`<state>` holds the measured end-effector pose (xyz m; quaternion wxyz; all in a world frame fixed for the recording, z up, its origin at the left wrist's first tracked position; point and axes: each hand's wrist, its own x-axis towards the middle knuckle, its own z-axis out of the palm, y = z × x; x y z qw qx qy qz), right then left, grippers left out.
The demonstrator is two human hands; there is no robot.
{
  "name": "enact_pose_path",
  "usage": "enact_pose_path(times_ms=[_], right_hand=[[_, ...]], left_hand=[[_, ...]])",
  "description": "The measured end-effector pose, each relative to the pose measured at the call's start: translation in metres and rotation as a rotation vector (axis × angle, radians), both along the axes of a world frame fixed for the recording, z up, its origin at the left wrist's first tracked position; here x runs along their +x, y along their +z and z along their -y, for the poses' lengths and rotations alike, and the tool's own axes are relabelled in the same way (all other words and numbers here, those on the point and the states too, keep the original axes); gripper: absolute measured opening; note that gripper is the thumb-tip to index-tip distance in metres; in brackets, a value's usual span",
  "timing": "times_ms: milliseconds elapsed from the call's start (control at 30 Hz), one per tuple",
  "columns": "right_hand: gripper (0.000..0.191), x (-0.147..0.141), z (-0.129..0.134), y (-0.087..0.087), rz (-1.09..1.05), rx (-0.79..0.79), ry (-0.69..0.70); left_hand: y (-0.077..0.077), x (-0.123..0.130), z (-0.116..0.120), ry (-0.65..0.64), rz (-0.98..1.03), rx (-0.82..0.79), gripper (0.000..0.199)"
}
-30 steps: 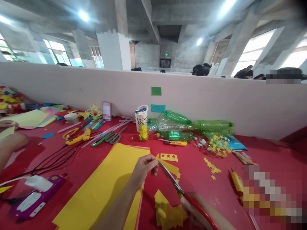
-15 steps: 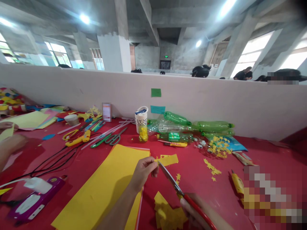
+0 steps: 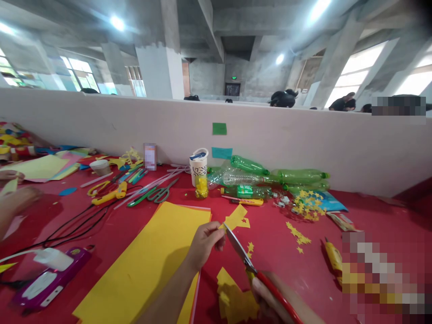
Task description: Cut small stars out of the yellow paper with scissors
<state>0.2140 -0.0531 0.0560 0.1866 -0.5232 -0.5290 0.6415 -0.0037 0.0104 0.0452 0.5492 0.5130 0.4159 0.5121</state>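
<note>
Right hand [image 3: 266,292] is partly hidden: we see some fingers and the thumb around the scissors [image 3: 237,243], but the red handles cover the rest and we can't tell how the fingers sit in the loops. We can't tell how far the blades are apart either. A pixelated block at lower right covers part of the yellow tool [image 3: 333,257]; another person's hand [image 3: 25,200] is soft and cut by the left edge. Left hand [image 3: 206,243]: thumb and index together, pinching the near end of the yellow strip [image 3: 236,217]; other fingers curled below. Blade tips are at the strip, right by those fingertips. Strip's far end points up and away, above the star-marked piece [image 3: 247,222], covering part of it. Small yellow stars [image 3: 250,249] lie near the blades, yellow scraps [image 3: 232,294] nearer us, left of the right hand. Yellow sheets [image 3: 141,265] lie under our left forearm, on the red table [image 3: 290,274].
</note>
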Motion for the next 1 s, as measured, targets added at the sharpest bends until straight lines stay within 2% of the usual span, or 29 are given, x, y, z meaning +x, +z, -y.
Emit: enact_pose_path(times_ms=[200, 433, 733, 1000], right_hand=[[0.051, -0.001, 0.001, 0.004, 0.021, 0.002, -0.012], [0.058, -0.007, -0.005, -0.007, 0.021, 0.008, 0.038], [0.06, -0.006, -0.01, -0.014, 0.05, 0.018, 0.046], [0.058, -0.002, -0.01, -0.01, 0.073, 0.036, 0.021]], left_hand=[[-0.001, 0.0, 0.0, -0.005, 0.006, -0.009, 0.026], [0.002, 0.002, 0.002, -0.004, 0.026, -0.014, 0.028], [-0.004, 0.003, 0.001, -0.012, 0.06, 0.004, 0.027], [-0.003, 0.001, 0.001, -0.015, 0.081, -0.02, 0.026]])
